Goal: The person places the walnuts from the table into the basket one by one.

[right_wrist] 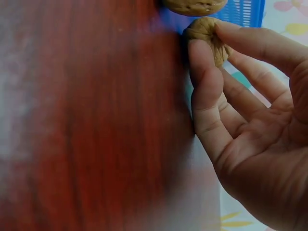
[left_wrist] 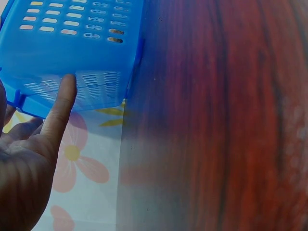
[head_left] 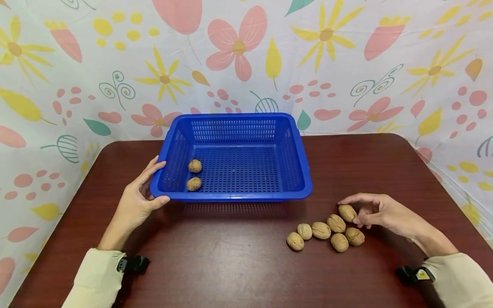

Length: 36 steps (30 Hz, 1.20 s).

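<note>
A blue plastic basket (head_left: pixel 231 196) stands toward the back of the table with two walnuts at its left end, one walnut (head_left: pixel 195 166) behind the other walnut (head_left: pixel 194 184). My left hand (head_left: pixel 132 205) grips the basket's front left corner, fingers over the left rim and thumb at the front rim. Right of the basket, my right hand (head_left: pixel 389 216) pinches a walnut (right_wrist: pixel 207 36) between thumb and fingertips, low over the table. Several loose walnuts (head_left: pixel 321 230) lie close together beside it, left of that hand and nearer the front.
The dark reddish-brown wooden table (head_left: pixel 231 265) has a glossy top and rounded far corners. A white cloth (head_left: pixel 246 94) printed with flowers and leaves hangs behind it and along both sides.
</note>
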{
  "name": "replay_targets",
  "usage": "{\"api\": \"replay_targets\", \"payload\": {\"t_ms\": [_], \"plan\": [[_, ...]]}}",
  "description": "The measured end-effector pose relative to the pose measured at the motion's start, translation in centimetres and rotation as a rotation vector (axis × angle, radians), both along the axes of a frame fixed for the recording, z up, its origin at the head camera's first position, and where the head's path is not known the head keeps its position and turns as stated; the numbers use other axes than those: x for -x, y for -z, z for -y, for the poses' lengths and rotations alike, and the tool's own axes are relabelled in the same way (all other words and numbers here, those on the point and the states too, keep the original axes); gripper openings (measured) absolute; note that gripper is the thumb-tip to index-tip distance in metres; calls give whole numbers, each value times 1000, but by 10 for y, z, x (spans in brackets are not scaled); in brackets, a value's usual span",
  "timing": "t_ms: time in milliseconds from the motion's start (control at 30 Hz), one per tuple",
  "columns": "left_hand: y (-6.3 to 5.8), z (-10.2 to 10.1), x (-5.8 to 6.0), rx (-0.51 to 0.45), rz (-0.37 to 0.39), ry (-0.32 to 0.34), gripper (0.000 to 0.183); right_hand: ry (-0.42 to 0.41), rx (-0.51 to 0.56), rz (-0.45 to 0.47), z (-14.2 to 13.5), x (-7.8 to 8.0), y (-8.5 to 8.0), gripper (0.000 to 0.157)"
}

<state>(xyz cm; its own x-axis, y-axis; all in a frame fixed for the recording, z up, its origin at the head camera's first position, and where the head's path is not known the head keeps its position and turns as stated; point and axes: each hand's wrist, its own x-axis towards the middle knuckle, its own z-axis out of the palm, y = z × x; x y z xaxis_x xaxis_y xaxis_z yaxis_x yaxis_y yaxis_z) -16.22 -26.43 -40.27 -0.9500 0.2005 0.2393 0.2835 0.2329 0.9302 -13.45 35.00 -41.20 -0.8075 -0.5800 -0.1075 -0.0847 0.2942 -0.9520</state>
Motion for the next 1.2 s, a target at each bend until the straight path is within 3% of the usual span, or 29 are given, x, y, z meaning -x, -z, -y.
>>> {"api": "replay_targets", "payload": {"t_ms": [133,300,667,833,1000,1200], "plan": [[-1,0,-1,41,-3,-17,75,28,-34,-24,1,-1,0,42],[0,0,0,4,-5,-4,75,90,-81,-84,5,4,-9,40],[1,-1,1,-43,-12,15,75,190,-137,-234,31,31,-68,41],[0,-1,2,-32,-14,11,75,219,-83,-238,59,51,-98,39],[0,-1,1,-11,-7,2,76,208,-63,-183,103,75,-124,37],[-1,0,-1,-4,-13,-12,77,166,-49,-131,166,112,-143,42]]}}
